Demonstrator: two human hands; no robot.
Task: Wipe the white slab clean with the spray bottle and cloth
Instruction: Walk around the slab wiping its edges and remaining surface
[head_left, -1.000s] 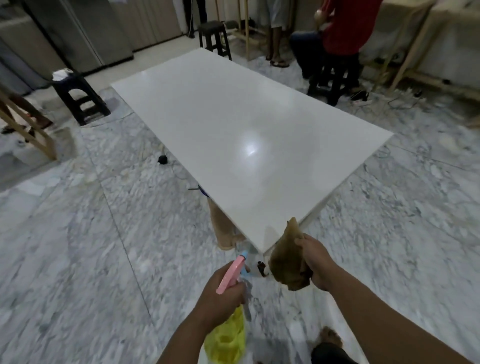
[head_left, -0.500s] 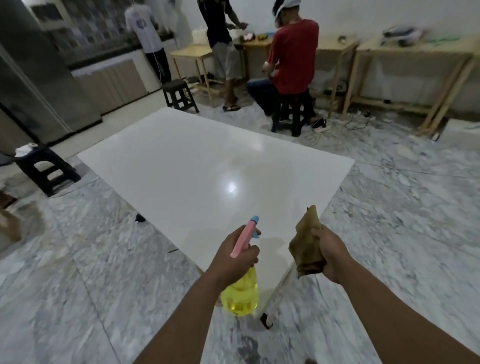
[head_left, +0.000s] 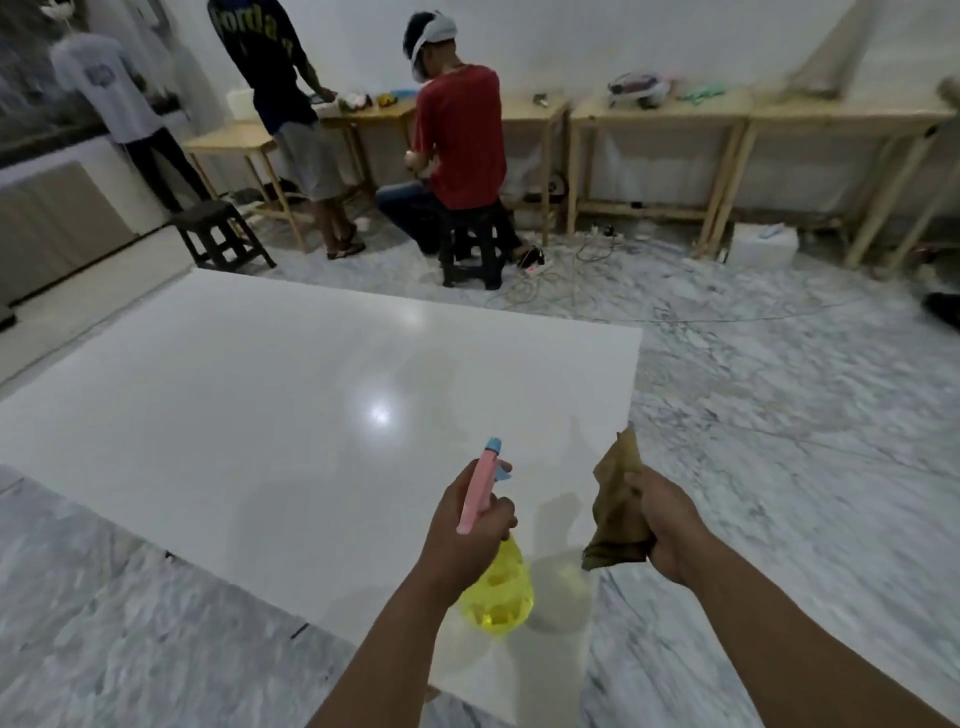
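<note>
The large glossy white slab (head_left: 270, 405) fills the middle of the view, its near corner under my arms. My left hand (head_left: 467, 535) grips a spray bottle (head_left: 498, 587) with a yellow body and a pink and blue head, held over the slab's near corner with the nozzle pointing away from me. My right hand (head_left: 670, 525) holds a crumpled brown cloth (head_left: 618, 509) just above the slab's right edge. A bright light reflection shows near the slab's centre.
Grey marble floor (head_left: 779, 441) surrounds the slab. A black stool (head_left: 221, 234) stands at its far corner. A person in red sits on a stool (head_left: 472, 254) beyond it, two others stand at wooden tables (head_left: 665, 124) along the wall. Cables (head_left: 571, 270) lie on the floor.
The view has lifted and swung left, and I am closer to the slab. Both hands have risen from below the near corner to above the slab, still holding bottle and cloth.
</note>
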